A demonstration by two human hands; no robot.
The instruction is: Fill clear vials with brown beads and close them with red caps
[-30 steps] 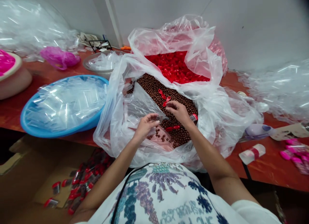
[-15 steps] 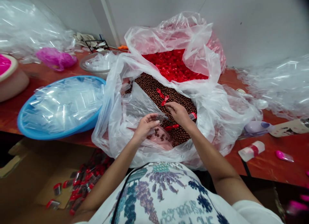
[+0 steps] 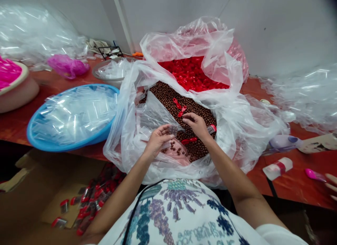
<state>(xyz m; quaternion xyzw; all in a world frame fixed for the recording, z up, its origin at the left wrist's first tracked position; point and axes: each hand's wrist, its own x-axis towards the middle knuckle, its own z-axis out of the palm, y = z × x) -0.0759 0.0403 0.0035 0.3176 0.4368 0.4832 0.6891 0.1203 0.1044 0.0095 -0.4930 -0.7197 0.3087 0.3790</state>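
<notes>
A big clear plastic bag (image 3: 238, 132) lies open before me, full of small brown balls (image 3: 168, 94). My left hand (image 3: 157, 139) pinches a small clear pouch (image 3: 173, 129) just above the balls. My right hand (image 3: 196, 124) hovers beside it with fingertips curled over the pile, and a red-capped packet (image 3: 212, 128) shows behind its heel. Small red scoops (image 3: 179, 107) lie on the balls, one (image 3: 189, 140) under my right wrist. Behind is a second bag of red pieces (image 3: 192, 72).
A blue basin (image 3: 44, 141) of clear pouches stands at left, with a metal bowl (image 3: 104, 74) of pouches behind it. A cardboard box (image 3: 31, 199) below the table holds filled red-capped packets (image 3: 89, 199). Another person's fingers (image 3: 331, 181) and a pink scoop (image 3: 313, 174) show at right.
My hands have barely shifted over the balls. The pink items at far right have been moved away, and another person's fingers have come into view at the right edge.
</notes>
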